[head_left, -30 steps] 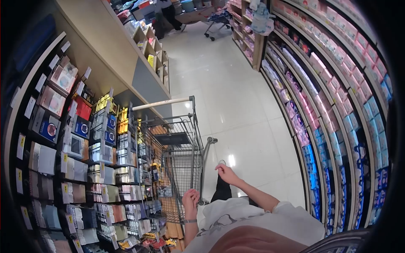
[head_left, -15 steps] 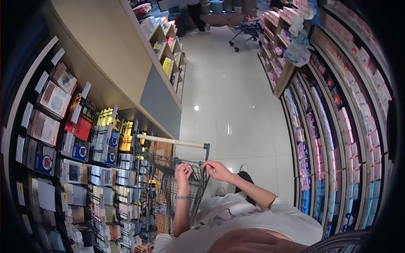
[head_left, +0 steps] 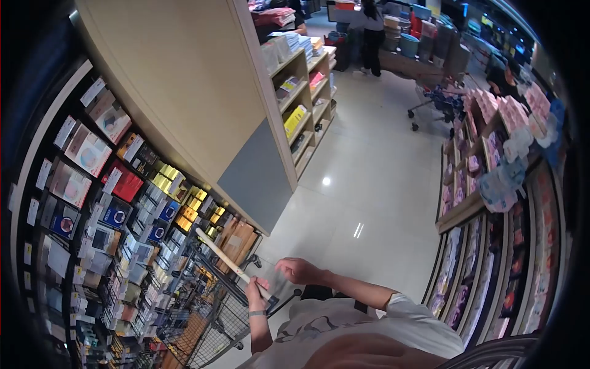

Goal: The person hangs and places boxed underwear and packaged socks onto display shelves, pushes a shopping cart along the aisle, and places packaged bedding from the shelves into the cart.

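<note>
A wire shopping cart (head_left: 224, 323) stands at my left, close against the shelf. Its pale handle bar (head_left: 220, 251) slants down toward me. My left hand (head_left: 257, 290) is closed around the handle near its dark right end. A band circles that wrist. Just ahead and to the right, my right hand (head_left: 295, 270) is held in the air over the floor, apart from the handle. Its fingers are curled in, and I see nothing in them.
Boxed goods hang on the left shelf rack (head_left: 123, 209), beside a wooden end panel (head_left: 184, 80). Pink and purple packs fill the right shelves (head_left: 479, 277). Farther along the tiled aisle (head_left: 350, 166) are another cart (head_left: 439, 101) and a standing person (head_left: 372, 40).
My view has swung left. The cart handle has turned to a steeper slant. My left hand has taken hold of the handle, while my right hand has come away from the handle's end.
</note>
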Demonstrator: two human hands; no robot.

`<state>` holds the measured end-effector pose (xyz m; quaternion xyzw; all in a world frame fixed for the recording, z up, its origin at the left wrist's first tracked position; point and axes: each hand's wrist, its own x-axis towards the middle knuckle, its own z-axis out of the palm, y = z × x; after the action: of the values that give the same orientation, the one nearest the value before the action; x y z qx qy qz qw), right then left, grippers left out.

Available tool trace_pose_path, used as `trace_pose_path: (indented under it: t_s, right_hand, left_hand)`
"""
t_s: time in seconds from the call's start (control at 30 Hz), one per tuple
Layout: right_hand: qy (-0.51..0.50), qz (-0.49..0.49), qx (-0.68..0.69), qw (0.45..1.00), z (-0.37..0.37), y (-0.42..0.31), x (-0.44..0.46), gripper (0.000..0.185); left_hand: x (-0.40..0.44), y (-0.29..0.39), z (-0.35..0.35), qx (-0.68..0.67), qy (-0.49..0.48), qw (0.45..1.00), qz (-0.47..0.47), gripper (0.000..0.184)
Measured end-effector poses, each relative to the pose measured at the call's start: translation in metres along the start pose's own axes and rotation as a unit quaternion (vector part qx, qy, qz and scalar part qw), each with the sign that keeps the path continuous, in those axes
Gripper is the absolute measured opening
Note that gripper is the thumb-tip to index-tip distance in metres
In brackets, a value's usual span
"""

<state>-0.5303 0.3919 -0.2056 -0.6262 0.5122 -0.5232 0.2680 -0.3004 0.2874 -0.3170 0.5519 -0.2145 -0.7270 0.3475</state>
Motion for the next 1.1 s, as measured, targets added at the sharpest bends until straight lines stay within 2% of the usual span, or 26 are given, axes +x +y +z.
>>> trace_pose_path:
  t_s: [0.1,0.2,0.23,0.33,0.37,0.47,0.5,0.53,0.57,0.6,0.63,0.67,0.7,0.73,0.8,0.9,0.97,1.03,1.1]
  right_hand:
    - [-0.097,-0.065,-0.010,0.993,-0.014,0.019,0.037,0.025]
    - [-0.224,-0.037,0.004,0.974,-0.014,0.029,0.077,0.025]
    - [-0.283,0.002,0.022,0.959,-0.020,0.023,0.093,0.024]
    - [-0.297,-0.076,0.008,0.952,-0.001,0.044,0.128,0.022]
    - [-0.309,-0.091,0.009,0.947,0.000,0.048,0.141,0.020]
    - [-0.335,-0.109,0.020,0.936,0.011,0.063,0.185,0.019]
    - [-0.324,-0.168,0.039,0.930,0.015,0.069,0.201,0.018]
    - [-0.328,-0.180,0.030,0.927,0.024,0.080,0.216,0.021]
    - [-0.329,-0.196,0.020,0.924,0.033,0.092,0.230,0.026]
    - [-0.344,-0.205,0.010,0.916,0.039,0.097,0.246,0.032]
    - [-0.353,-0.219,0.022,0.909,0.051,0.102,0.261,0.037]
    - [-0.372,-0.216,0.000,0.903,0.062,0.099,0.273,0.041]
    - [-0.376,-0.256,-0.015,0.890,0.076,0.095,0.283,0.042]
    - [-0.368,-0.299,-0.028,0.880,0.091,0.090,0.294,0.043]
    - [-0.350,-0.415,-0.072,0.837,0.115,0.081,0.304,0.036]
    - [-0.439,-0.503,-0.090,0.739,0.164,0.134,0.297,0.020]
    - [-0.527,-0.505,-0.083,0.678,0.188,0.156,0.295,0.009]
    - [-0.637,-0.478,-0.215,0.566,0.199,0.151,0.297,0.013]
    - [-0.682,-0.476,-0.196,0.520,0.208,0.142,0.301,0.016]
  left_hand:
    - [0.008,0.016,0.013,0.049,0.059,0.995,0.068,0.018]
    - [0.026,0.043,0.026,0.038,0.107,0.990,0.084,0.018]
    - [0.036,0.051,0.028,0.031,0.122,0.989,0.081,0.018]
    - [0.063,0.061,0.035,0.059,0.164,0.977,0.121,0.020]
    - [0.064,0.061,0.041,0.107,0.204,0.963,0.139,0.023]
    - [0.070,0.067,0.043,0.197,0.280,0.935,0.091,0.028]
    - [0.073,0.060,0.042,0.171,0.296,0.936,0.088,0.031]
    - [0.081,0.050,0.037,0.234,0.338,0.903,0.125,0.033]
    - [0.088,0.037,0.029,0.285,0.364,0.878,0.124,0.038]
    - [0.071,0.047,0.043,0.298,0.366,0.873,0.122,0.043]
    - [0.044,0.070,0.071,0.349,0.400,0.838,0.128,0.045]
    - [0.040,0.070,0.076,0.319,0.413,0.846,0.107,0.045]
    - [0.055,0.048,0.063,0.353,0.431,0.825,0.096,0.043]
    - [0.037,0.059,0.077,0.318,0.428,0.842,0.077,0.042]
    - [0.031,0.052,0.086,0.304,0.445,0.842,0.025,0.040]
    - [0.012,0.052,0.104,0.297,0.453,0.841,-0.006,0.038]
    - [0.006,0.050,0.117,0.322,0.484,0.813,-0.033,0.036]
    - [0.010,0.059,0.115,0.344,0.513,0.784,-0.058,0.034]
    - [0.008,0.057,0.121,0.355,0.540,0.757,-0.093,0.031]
